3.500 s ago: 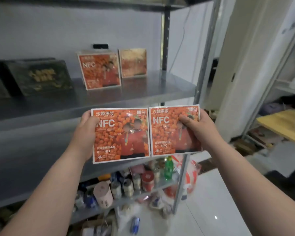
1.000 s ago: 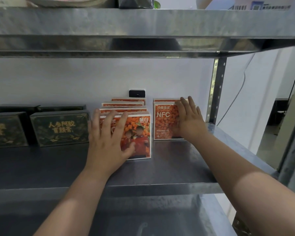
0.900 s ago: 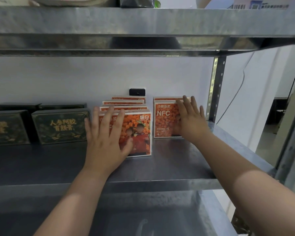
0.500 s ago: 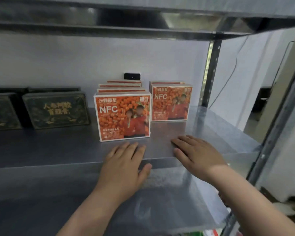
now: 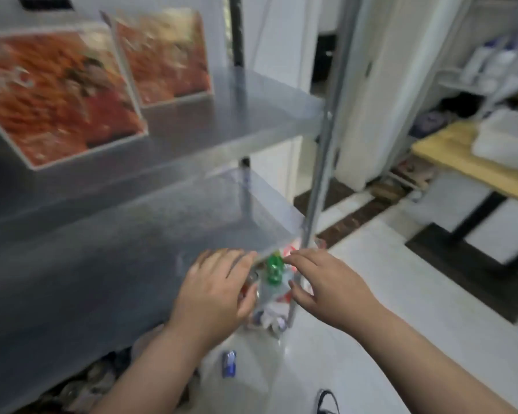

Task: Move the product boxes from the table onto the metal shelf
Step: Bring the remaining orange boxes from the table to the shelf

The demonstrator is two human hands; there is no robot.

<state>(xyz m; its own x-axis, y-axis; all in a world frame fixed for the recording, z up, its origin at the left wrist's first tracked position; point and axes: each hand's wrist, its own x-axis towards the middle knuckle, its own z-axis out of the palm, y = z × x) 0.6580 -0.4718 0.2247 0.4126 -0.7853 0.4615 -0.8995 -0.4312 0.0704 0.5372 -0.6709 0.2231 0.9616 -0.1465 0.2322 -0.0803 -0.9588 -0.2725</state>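
Observation:
Two orange product boxes stand upright on the metal shelf (image 5: 237, 115) at the upper left: a nearer box (image 5: 51, 94) and another box (image 5: 165, 58) to its right, both blurred by motion. My left hand (image 5: 216, 291) and my right hand (image 5: 326, 285) hang side by side below the shelf boards, in front of the shelf's lower right corner. Both hold nothing, and their fingers are loosely spread. Neither hand touches a box.
A lower shelf board (image 5: 132, 234) lies under the boxes. A shelf upright (image 5: 320, 162) stands at the right corner. Small bottles (image 5: 274, 270) and clutter sit low on the rack. A wooden table (image 5: 473, 156) with a white container (image 5: 509, 138) stands at the right, over white floor tiles.
Both hands have drawn back from the shelf edge and dropped lower. The view has swung down and right, so the boxes now sit at the upper left.

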